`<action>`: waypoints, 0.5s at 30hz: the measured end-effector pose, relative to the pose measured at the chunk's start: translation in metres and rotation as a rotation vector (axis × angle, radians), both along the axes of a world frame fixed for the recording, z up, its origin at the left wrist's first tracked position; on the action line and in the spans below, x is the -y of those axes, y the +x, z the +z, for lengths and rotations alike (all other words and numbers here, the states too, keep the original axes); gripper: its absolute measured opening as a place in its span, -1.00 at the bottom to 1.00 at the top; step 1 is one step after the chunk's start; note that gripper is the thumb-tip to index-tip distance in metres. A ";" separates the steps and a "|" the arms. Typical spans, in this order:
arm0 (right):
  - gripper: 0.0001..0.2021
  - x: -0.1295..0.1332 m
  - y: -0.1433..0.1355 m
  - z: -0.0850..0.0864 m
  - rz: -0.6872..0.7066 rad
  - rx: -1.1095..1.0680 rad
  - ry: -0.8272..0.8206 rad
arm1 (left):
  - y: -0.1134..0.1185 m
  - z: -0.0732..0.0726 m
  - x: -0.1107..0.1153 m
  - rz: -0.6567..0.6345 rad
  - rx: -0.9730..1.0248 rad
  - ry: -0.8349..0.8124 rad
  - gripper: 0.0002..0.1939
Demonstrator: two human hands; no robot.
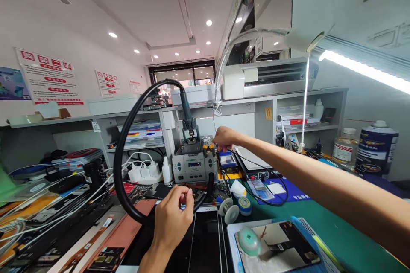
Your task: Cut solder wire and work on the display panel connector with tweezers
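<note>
Head view looks down on a crowded green tabletop [320, 226] backed by grey shelving [288, 98] that carries a white printer-like machine [265, 77]. At the middle stands a grey hot-air rework station [194, 166], with a thick black hose [120, 153] looping up from its base in a wide arc to the handpiece [187, 113] parked in the cradle on top. The right hand [224, 137] reaches across to the station's upper right corner, fingers pinched together at the small yellow knobs [209, 149] there; whether it grips one cannot be told. The left hand [173, 217] sits nearer, just before the station, with thumb and fingers closed around the lower end of the hose, above a dark phone screen [205, 239] lying flat. Right of that lie a solder spool [229, 211], a small round tin [245, 204] and a tray [297, 224] holding an opened phone [288, 243]. White chargers [141, 171] stand left of the station.
</note>
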State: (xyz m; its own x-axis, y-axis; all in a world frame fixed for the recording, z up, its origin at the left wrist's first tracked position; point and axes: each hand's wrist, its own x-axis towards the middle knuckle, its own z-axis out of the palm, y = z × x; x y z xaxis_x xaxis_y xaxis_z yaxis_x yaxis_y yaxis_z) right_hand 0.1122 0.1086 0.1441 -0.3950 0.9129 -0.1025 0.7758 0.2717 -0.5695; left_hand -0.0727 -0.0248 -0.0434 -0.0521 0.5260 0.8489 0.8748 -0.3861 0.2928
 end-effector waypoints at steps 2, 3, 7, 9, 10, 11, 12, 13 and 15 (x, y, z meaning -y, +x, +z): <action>-0.69 0.013 0.027 0.001 0.040 -0.021 0.036 | 0.000 0.001 0.001 -0.016 0.000 -0.010 -0.78; -0.71 0.022 0.044 0.000 0.065 -0.029 0.043 | 0.001 0.002 0.002 -0.024 0.004 -0.015 -0.78; -0.77 0.056 0.119 -0.024 0.152 -0.058 -0.003 | 0.010 0.006 0.008 -0.091 -0.012 -0.060 -0.76; -0.81 0.066 0.151 -0.048 0.151 -0.112 -0.045 | 0.017 0.007 0.010 -0.138 -0.033 -0.096 -0.77; -0.82 0.068 0.163 -0.062 0.143 -0.151 -0.073 | 0.020 0.007 0.011 -0.161 -0.047 -0.114 -0.79; -0.81 0.069 0.173 -0.077 0.134 -0.196 -0.097 | 0.024 0.007 0.011 -0.181 -0.061 -0.130 -0.82; -0.79 0.068 0.181 -0.092 0.118 -0.242 -0.116 | 0.026 0.006 0.012 -0.196 -0.077 -0.143 -0.86; -0.79 0.066 0.186 -0.107 0.095 -0.284 -0.127 | 0.029 0.005 0.012 -0.206 -0.096 -0.151 -0.90; -0.77 0.061 0.191 -0.132 0.043 -0.360 -0.125 | 0.032 0.002 0.013 -0.211 -0.132 -0.154 -0.95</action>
State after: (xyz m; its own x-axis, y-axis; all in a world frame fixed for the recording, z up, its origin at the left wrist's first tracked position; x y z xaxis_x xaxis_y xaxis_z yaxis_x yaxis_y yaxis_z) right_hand 0.3033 0.0476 0.0119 -0.4634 0.8841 -0.0603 0.5097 0.2102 -0.8343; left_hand -0.0404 -0.0376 -0.0410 0.1779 0.6367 0.7503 0.8142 -0.5234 0.2511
